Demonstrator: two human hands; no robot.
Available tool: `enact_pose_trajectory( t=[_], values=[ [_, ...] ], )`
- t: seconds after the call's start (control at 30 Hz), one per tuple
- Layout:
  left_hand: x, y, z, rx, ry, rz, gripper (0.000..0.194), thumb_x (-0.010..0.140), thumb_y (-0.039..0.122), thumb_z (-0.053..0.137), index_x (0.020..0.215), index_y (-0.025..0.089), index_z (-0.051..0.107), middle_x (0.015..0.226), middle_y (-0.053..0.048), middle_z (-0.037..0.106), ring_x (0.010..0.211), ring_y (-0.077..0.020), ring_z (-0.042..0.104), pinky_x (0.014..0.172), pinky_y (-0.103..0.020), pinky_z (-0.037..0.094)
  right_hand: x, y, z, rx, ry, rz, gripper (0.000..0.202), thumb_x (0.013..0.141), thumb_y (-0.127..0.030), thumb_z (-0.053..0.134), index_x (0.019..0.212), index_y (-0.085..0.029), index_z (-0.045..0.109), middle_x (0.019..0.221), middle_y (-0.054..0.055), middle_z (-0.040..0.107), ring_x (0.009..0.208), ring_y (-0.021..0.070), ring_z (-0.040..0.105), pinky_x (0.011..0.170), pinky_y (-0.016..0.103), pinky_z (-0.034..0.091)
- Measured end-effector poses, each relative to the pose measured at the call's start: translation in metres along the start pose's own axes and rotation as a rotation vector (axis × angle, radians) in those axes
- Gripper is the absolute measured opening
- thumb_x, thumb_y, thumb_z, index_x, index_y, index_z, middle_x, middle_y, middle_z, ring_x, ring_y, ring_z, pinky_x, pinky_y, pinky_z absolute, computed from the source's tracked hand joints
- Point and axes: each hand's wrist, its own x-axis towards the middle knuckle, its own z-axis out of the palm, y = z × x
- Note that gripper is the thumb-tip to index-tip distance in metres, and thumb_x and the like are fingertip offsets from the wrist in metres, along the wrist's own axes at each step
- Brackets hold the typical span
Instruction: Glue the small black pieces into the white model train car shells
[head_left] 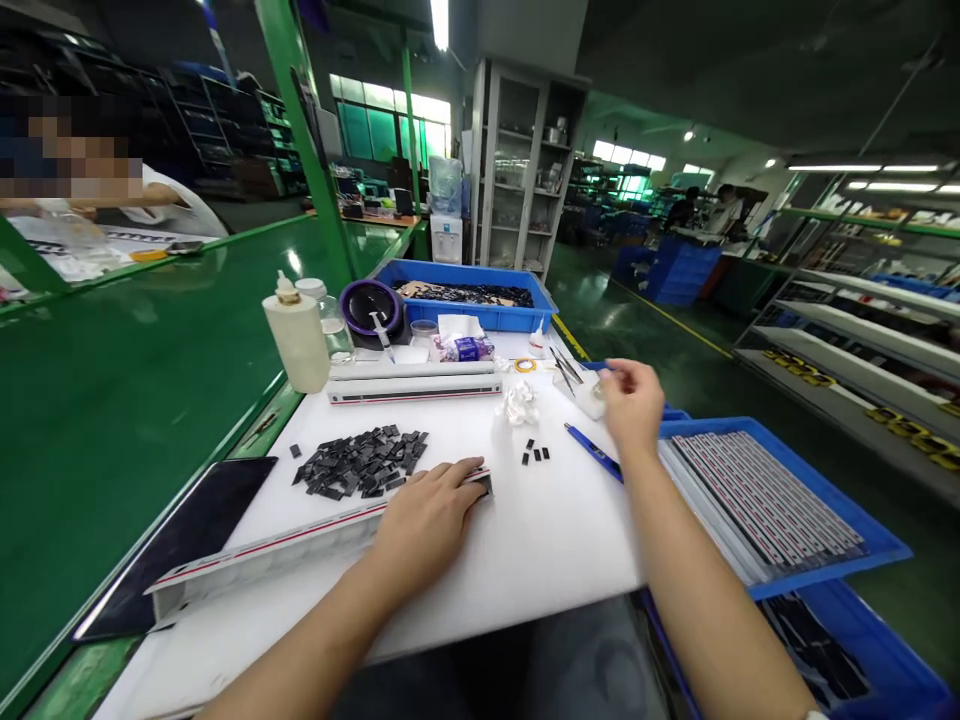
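Observation:
My left hand (pixel 431 510) lies over the right end of a long white channel-shaped strip (pixel 300 540) with a red line, its fingers wrapped over the edge. A heap of small black rectangular pieces (pixel 360 465) lies just behind the strip. At the right side of the white work surface, my right hand (pixel 634 400) is raised with fingers curled together beside a small translucent container (pixel 589 395); what the fingertips hold, if anything, is hidden. Tweezers (pixel 566 367) lean at that container. Several loose black pieces (pixel 535 455) and a blue pen-like tool (pixel 592 450) lie between my hands.
Behind are another white strip (pixel 412 385), crumpled tissue (pixel 519 403), a cream bottle (pixel 296 340), a syringe (pixel 382 337) and a blue bin (pixel 465 312). A blue tray (pixel 885 545) of strips stands right. A dark panel (pixel 202 530) lies left; a person sits beyond.

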Motion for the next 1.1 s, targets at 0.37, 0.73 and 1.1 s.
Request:
enact_pose_trajectory(
  t=[0.37,0.73,1.1],
  values=[
    [-0.004,-0.002,0.001,-0.064,0.016,-0.007,0.032,0.094,0.019,0.044,0.109,0.030,0.070,0.141,0.002,0.055,0.115,-0.0236,0.059,0.092,-0.044,0.050,0.050,0.038,-0.001,-0.073,-0.117,0.143,0.032,0.064,-0.044,0.069,0.077,-0.016,0.076,0.075,0.009,0.072,0.073,0.0233,0.062,0.071,0.034,0.044],
    [-0.005,-0.003,0.005,-0.060,0.016,0.006,0.031,0.095,0.021,0.044,0.109,0.029,0.070,0.141,-0.001,0.055,0.115,-0.0244,0.059,0.091,-0.043,0.049,0.003,-0.011,-0.016,0.227,0.297,0.240,0.031,0.082,-0.052,0.050,0.074,-0.022,0.050,0.056,-0.007,0.040,0.054,0.0126,0.041,0.058,0.029,0.040],
    [-0.003,-0.001,0.001,-0.041,0.031,0.018,0.029,0.095,0.021,0.046,0.111,0.027,0.070,0.139,-0.003,0.057,0.115,-0.0261,0.059,0.089,-0.044,0.050,-0.166,-0.081,0.007,0.655,-0.154,0.334,0.025,0.076,-0.036,0.076,0.068,-0.018,0.061,0.067,-0.003,0.054,0.065,0.0117,0.049,0.064,0.027,0.041]
  ],
)
